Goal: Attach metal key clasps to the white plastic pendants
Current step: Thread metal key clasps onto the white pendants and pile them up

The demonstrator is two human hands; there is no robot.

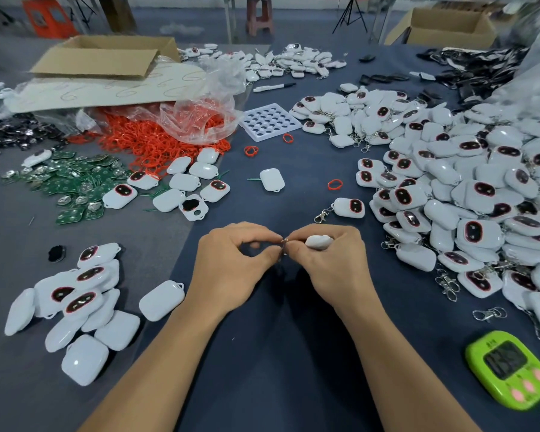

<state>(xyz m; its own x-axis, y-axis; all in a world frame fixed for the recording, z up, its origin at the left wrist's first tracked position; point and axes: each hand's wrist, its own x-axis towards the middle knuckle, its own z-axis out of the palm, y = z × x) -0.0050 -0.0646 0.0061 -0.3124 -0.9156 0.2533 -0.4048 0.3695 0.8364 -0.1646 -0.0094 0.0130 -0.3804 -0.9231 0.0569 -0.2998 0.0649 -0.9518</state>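
Both hands are up over the middle of the bench (278, 353) and meeting fingertip to fingertip. My right hand (331, 263) is curled round a white pendant (318, 241), only its top edge peeking out between thumb and forefinger, its long side running left to right across the view. My left hand (231, 263) has thumb and forefinger pinched together on a small metal clasp (283, 244), right at the spot where the two hands touch. That is the whole game here: the clasp sits just to the left of the pendant's near end, so the ring has to travel rightward into the pendant's loop, and I reckon the left hand does the feeding while the right holds steady. The loop itself is hidden behind my fingers, so I cannot say whether the ring is through. Spare clasps (488, 314) lie to the right near the green timer (508, 369), the heap with clasps on (480, 194) beyond them, and the bare ones (75, 300) wait on my left.
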